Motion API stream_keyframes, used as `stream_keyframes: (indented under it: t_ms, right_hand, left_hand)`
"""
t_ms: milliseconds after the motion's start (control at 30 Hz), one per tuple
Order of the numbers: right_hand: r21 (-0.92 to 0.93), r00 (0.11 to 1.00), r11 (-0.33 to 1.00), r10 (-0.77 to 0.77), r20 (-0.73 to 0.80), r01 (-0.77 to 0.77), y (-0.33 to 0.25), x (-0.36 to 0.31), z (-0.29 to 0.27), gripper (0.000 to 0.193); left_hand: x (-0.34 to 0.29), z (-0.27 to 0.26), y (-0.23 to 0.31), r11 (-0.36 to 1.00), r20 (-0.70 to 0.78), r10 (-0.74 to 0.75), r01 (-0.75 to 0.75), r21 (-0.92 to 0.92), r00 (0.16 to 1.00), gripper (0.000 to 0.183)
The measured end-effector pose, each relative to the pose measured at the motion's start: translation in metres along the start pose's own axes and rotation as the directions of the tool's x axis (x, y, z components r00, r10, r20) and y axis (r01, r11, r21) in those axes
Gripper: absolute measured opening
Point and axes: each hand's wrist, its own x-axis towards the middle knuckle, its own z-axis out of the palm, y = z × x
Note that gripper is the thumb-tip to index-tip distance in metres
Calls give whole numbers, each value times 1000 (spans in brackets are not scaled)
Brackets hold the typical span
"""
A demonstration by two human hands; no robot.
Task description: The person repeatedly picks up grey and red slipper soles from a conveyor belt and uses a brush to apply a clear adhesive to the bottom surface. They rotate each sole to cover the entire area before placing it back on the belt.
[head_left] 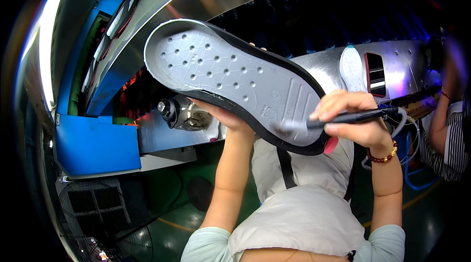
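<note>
Currently, the left hand [226, 116] grasps the black-edged grey shoe sole [216, 68] from below at its side, fingers mostly hidden, holding it up before the metal table [156, 135]. The right hand [365, 130] pinches a black-handled brush [351, 117] between its fingers, bristles at the sole's forefoot. A clear, black-capped container [190, 115] sits nearby.

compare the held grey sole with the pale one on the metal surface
The grey sole is held up in the left hand; the pale sole lies on the metal surface. The grey sole shows black along its sides; the pale sole has a teal tip. Both are long with rounded ends.
</note>
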Motion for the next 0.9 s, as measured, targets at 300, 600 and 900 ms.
stream_keyframes:
  t_ms: [300, 600, 900]
  right_hand:
    - [138, 997, 988, 71, 4, -70, 4, -15, -9, 14]
    - [183, 998, 982, 28, 55, -38, 14, -18, -22, 16]
    - [433, 975, 901, 112, -193, -18, 5, -4, 24, 16]
  left_hand:
    - [4, -14, 23, 969, -174, 106, -63, 238, 979, 86]
    - [20, 11, 38, 971, -249, 177, -128, 202, 952, 69]
    - [-28, 11, -11, 995, 210, 77, -61, -80, 975, 97]
